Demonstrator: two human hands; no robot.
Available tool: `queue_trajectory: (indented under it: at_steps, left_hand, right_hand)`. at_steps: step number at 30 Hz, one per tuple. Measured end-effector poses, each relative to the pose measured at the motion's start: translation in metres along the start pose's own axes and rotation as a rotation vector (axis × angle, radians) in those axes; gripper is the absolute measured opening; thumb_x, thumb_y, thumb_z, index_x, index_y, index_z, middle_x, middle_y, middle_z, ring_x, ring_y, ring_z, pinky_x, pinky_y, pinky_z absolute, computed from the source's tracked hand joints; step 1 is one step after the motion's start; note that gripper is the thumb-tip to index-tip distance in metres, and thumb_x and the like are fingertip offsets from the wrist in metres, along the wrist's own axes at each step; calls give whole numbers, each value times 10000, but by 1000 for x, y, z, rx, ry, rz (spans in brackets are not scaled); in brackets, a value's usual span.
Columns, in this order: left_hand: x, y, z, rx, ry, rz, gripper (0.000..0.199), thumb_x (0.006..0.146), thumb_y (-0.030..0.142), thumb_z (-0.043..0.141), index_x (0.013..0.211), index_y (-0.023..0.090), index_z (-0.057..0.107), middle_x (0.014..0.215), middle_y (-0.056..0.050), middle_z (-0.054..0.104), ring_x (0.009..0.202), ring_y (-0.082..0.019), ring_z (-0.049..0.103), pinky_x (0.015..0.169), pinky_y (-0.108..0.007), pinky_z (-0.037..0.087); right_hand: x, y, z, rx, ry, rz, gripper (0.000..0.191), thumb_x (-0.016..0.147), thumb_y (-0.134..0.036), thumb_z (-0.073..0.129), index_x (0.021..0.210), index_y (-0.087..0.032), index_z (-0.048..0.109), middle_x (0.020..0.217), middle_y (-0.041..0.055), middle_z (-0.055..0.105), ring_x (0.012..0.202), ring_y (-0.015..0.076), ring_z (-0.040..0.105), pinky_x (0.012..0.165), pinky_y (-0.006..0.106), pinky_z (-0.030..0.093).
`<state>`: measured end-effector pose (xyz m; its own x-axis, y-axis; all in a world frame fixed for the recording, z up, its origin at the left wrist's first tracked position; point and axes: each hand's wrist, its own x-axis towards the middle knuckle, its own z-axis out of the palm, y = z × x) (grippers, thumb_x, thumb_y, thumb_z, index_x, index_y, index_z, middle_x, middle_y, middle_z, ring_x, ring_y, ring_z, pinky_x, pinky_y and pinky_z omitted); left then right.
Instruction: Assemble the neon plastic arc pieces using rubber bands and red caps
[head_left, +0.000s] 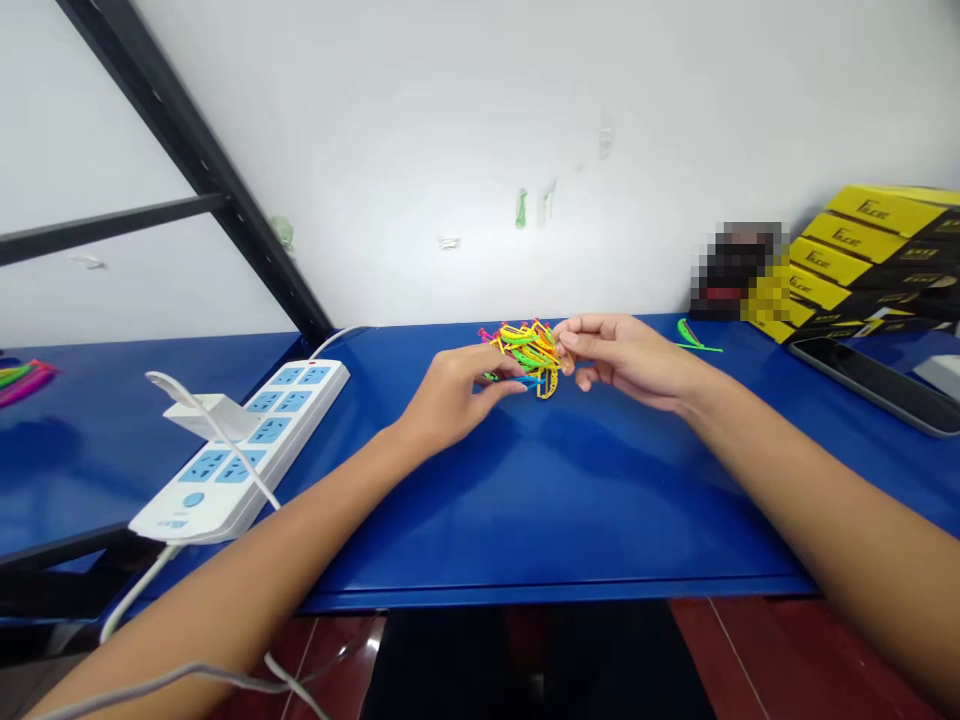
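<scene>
From the head view, a tangle of coloured plastic loops [529, 355] sits on the blue bench [600, 510] between both hands. The right hand [626, 362] pinches its edge with the fingertips; the left hand [454, 392] curls against it, grip unclear. Both forearms angle inward, wrists low. Light fingertip contact suits such thin loops.

Bright, even, diffuse light fills the scene, and the white wall [420, 130] looks pale and flat. Soft shadows spread across the blue counter [600, 530] on the near side of the left hand [457, 395] and right hand [630, 360], with a faint sheen on its surface. Wide-angle distortion bends the edges, and a pixelated patch [739, 270] blurs the far right.
</scene>
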<state>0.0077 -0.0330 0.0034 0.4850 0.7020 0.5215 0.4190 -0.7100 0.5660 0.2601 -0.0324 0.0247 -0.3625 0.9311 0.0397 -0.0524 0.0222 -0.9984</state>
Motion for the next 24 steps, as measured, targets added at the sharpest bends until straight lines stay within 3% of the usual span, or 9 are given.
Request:
queue_trajectory:
  at_steps: [7, 14, 24]
  left_hand:
    - [-2, 0, 2, 34, 79, 91, 165, 970, 358, 753, 1008, 204, 796, 986, -69, 794, 862, -187, 727, 814, -287, 620]
    - [-1, 3, 1, 53, 134, 198, 187, 1005, 278, 716, 1153, 216, 813, 976, -65, 780, 848, -174, 698, 820, -295, 601]
    - [-1, 2, 1, 88, 138, 283, 201, 1027, 214, 677, 1172, 221, 816, 953, -66, 745, 857, -177, 683, 816, -299, 575]
  right_hand:
    - [-2, 7, 11, -107, -91, 95, 370, 846, -489, 865, 929, -166, 703, 717, -4, 665, 586, 100, 569, 516, 215, 482]
    - [-1, 16, 15, -179, -115, 78, 317, 880, -441, 837, 922, -163, 691, 810, 16, 685, 642, 107, 607, 521, 215, 504]
    - [-4, 16, 24, -346, -143, 49, 284, 964, -427, 744, 881, -162, 684, 728, 3, 673, 573, 98, 591, 546, 230, 508]
